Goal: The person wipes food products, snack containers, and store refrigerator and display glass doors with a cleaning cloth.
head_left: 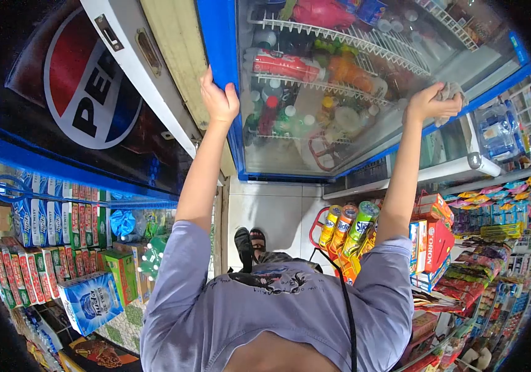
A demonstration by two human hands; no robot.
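Observation:
A drinks fridge with a blue-framed glass door (352,149) stands before me; bottles and wire shelves show through the pane. My left hand (219,102) is wrapped round the blue edge of the door, its fingertips partly hidden behind it. At the right side of the glass, my right hand (428,105) holds a crumpled greyish cloth (450,94) close to the pane. Behind the glass lie a red-labelled bottle (285,64) and an orange-coloured bottle (353,73).
A dark panel with a Pepsi logo (92,80) stands at the left, above stacked toothpaste boxes (48,211). Snack tubes (346,226) and a red Orion box (434,245) sit close by my right arm. Beneath me is a tiled floor (278,208). Goods shelves line the right.

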